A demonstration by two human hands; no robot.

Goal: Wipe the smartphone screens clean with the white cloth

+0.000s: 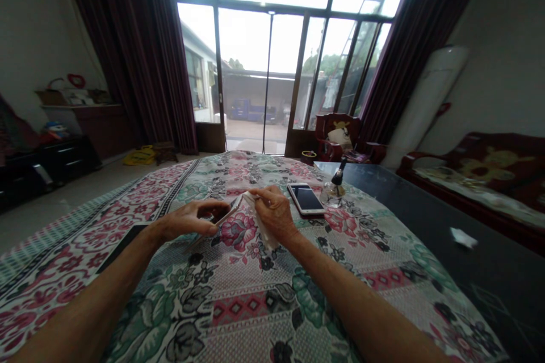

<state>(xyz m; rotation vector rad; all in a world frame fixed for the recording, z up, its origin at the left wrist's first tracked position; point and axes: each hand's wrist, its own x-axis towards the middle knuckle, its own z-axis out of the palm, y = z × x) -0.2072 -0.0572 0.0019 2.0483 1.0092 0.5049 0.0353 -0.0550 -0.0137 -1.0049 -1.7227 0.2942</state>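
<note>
My left hand (191, 218) grips a white-edged smartphone (230, 213) by its sides, tilted above the flowered tablecloth (238, 317). Pinched in the closed fingers of my right hand (275, 212) is a white tissue (268, 236), which meets the phone's upper right end and trails down below the palm. Just right of that hand a second white smartphone (307, 199) lies flat with its dark screen up. Beside it stands a small clear glass bottle (334, 195) with a black top. Under my left forearm shows part of a flat dark panel (123, 247).
To the right, a crumpled white tissue (463, 238) lies on a black tabletop (409, 221). Wooden seats (481, 164) stand beyond it. Ahead are glass doors (272, 84) between dark curtains (140, 56). A yellow bag (139, 155) rests on the floor at left.
</note>
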